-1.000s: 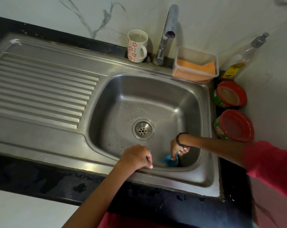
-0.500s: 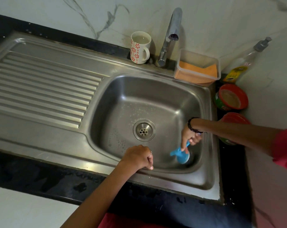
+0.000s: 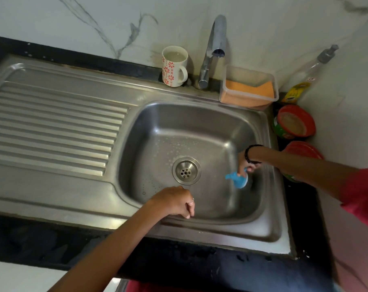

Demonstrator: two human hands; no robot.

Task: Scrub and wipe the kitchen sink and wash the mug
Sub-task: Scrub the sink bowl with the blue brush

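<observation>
A blue scrubber point(image 3: 237, 179) is gripped by the right hand point(image 3: 245, 163), fingers curled round its handle, w/ the head pressed to the basin floor at approx. 3 o'clock from the drain point(image 3: 186, 170); slight blur is seen on hand and scrubber. A dark bead bracelet is worn at the right wrist. The left hand point(image 3: 174, 202) is rested on the near rim of the stainless sink point(image 3: 200, 127), at 6 o'clock from the drain, fingers curled inward over the edge; whether the rim is actually clasped cannot be told. A thin ring is seen on one finger. Water droplets are scattered over the basin floor around the drain.

The mug point(image 3: 174, 66), white w/ red flower print, is stood upright on the tabletop behind the sink at 12 o'clock, just left of the tap point(image 3: 212, 51), w/ cloudy liquid seen inside. A clear tub point(image 3: 249, 87) holding an orange cloth is set at the sink's 1 o'clock corner. A pump bottle point(image 3: 305, 81) and two red-rimmed tubs point(image 3: 293, 122) are lined along the wall at 2–3 o'clock. The ribbed drainboard point(image 3: 52, 127) is spread out at 9 o'clock.
</observation>
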